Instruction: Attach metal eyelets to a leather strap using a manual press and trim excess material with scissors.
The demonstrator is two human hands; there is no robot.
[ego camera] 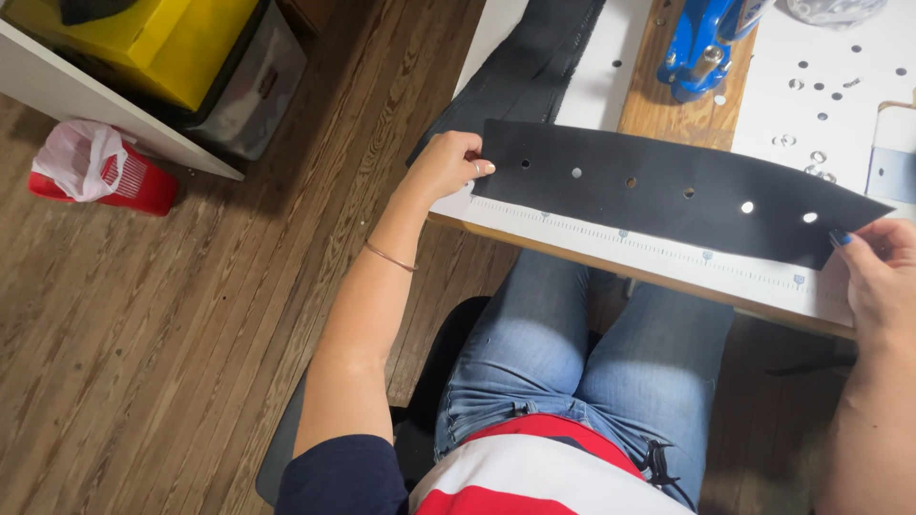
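Left hand (448,162) pinched on left end of black strip (668,186), thumb on top. Right hand (883,272) grips strip's right tip, fingers closed on it. Strip stretched flat between hands over white surface (611,57), row of punched holes along its middle. Printed ruler scale (658,250) just below strip at surface edge. Blue press tool (701,43) beyond strip on wooden board (668,105). Small metal eyelets (821,91) scattered at right. Red bin (124,186) on floor, well apart.

Bright, even light fills the view, perhaps from overhead. The white tabletop (859,57) beyond the right hand (883,277) glares slightly. Soft shadow lies under the table below the left hand (448,164). Edges look mildly stretched; focus is fairly sharp.
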